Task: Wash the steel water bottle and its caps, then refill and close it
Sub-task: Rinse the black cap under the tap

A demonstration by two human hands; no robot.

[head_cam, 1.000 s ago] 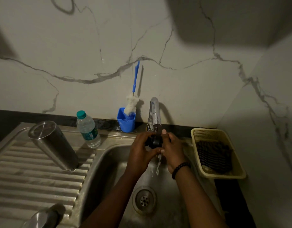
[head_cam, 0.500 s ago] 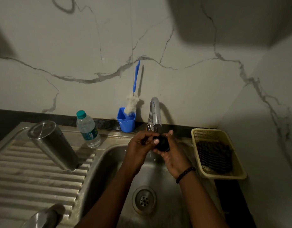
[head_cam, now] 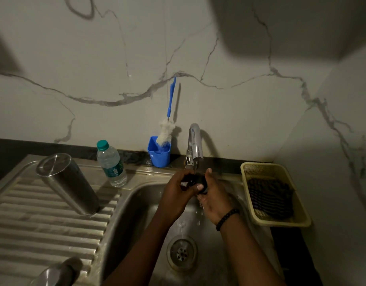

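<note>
I hold both hands, left hand (head_cam: 179, 189) and right hand (head_cam: 214, 200), clamped on the cap (head_cam: 195, 181) under the tap (head_cam: 194, 144); should rotate it so water reaches inside.

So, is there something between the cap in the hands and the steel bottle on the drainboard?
Nothing visible. Both hands hold the black cap under the tap. The steel bottle stands upside down on the drainboard to the left; the plastic bottle stands behind that path.
</note>
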